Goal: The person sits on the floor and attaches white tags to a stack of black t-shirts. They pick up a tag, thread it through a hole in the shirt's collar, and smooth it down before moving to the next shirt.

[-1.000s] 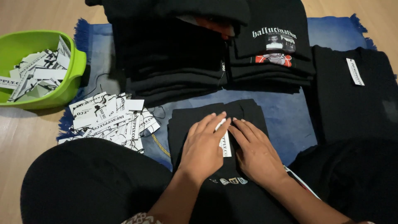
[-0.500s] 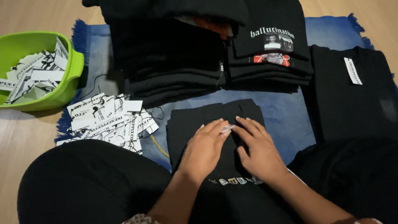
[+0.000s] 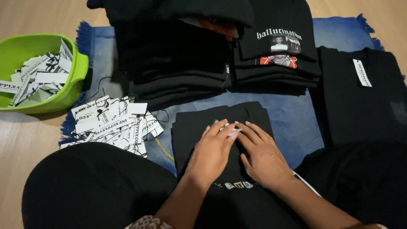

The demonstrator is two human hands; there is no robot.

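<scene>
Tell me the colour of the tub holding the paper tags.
Bright lime green: the tub, seen in the head view, at the far left.

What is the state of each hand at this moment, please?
Left hand: flat on the folded black cotton garment, fingertips pinching the small white paper tag.
Right hand: also on the garment, fingertips touching the same tag; grip cannot be told.

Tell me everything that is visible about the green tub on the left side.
The green tub is bright lime, of smooth plastic as it looks, with a rounded rim and a lip handle on its right side. It stands upright on the wooden floor, beside the fringed edge of the blue rug. Loose white paper tags with black print fill it. Neither hand touches it; its left part is cut off by the picture edge.
</scene>
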